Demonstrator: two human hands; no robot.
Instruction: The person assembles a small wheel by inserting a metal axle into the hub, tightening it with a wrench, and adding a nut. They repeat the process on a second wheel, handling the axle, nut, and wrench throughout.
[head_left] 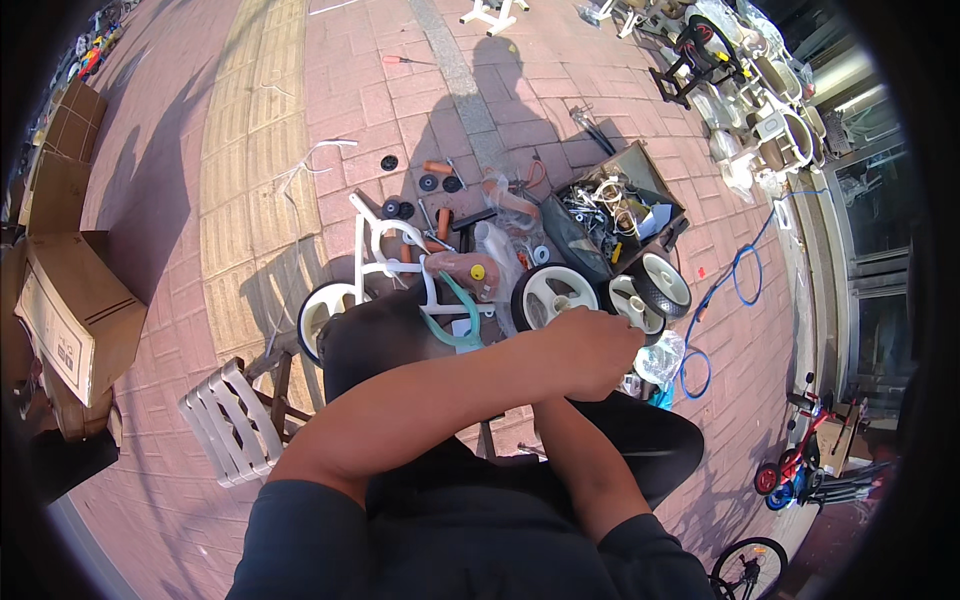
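Wheels: three, grouped around the fingertips of the left hand (597, 352). Near wheel (622, 292) sits just beyond those fingertips, tilted. Big wheel (553, 298) lies beyond them to the left; outer wheel (658, 275) beyond them to the right. Each shows a black tyre on an off-white rim with broad spokes and rounded openings between.

Visibility: the left hand shows its back, fingers curled and bunched; whether they pinch anything cannot be told, and any contact with the near wheel is likewise unclear. The lower edge of the big wheel is covered by the hand. The right hand is hidden behind the left forearm (450, 405); the state of its fingers cannot be determined.

Materials: clear, crumpled plastic bag (661, 360) right of the left fingers. Well to their left, a frame (360, 250) of white tubing, partly obscured by a dark-clothed knee, with a smooth, curved mint-green part (471, 305) nearer the fingers. Past the wheels, an open, worn toolbox (580, 240) holds tangled metal pieces, mostly too small to identify. Paving (350, 95) is rectangular pinkish brick.
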